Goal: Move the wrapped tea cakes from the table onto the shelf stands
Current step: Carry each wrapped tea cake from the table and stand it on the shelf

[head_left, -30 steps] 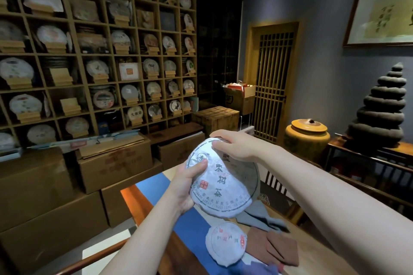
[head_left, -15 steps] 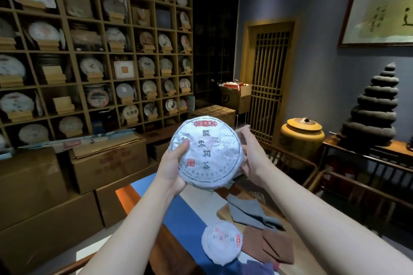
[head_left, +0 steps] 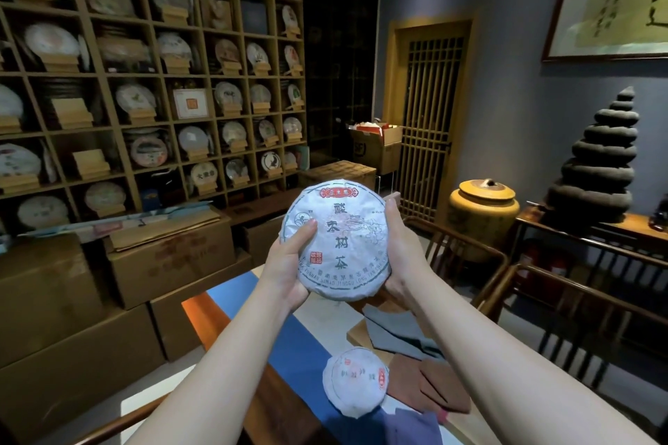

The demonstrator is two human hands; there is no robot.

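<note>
Holding a wrapped tea cake (head_left: pixel 338 240) upright between them, both hands sit raised above the counter (head_left: pixel 274 347), printed face turned toward the camera. The left hand (head_left: pixel 289 265) grips the cake's lower left edge, thumb laid across the front of the paper and the other fingers hidden behind. The right hand (head_left: pixel 399 253) cups the right edge, fingers curled round the rim from the side. Below the held cake, a second, smaller wrapped tea cake (head_left: pixel 356 381) lies flat on the counter, partly on a blue cloth strip (head_left: pixel 300 343). Just right of that smaller cake are folded brown cloths (head_left: pixel 433 387), and a grey cloth (head_left: pixel 394 331) lies above them, nearer the held cake. Left of the held cake and farther back stands a tall wooden shelf (head_left: pixel 151 76) divided into square compartments, many holding round wrapped cakes propped on small wooden stands (head_left: pixel 88 164), a few stands bare. Cardboard boxes (head_left: pixel 170 256) are stacked beneath the shelf. Right of the held cake, a yellow lidded jar (head_left: pixel 482 217) stands near a lattice door (head_left: pixel 428 119).
</note>
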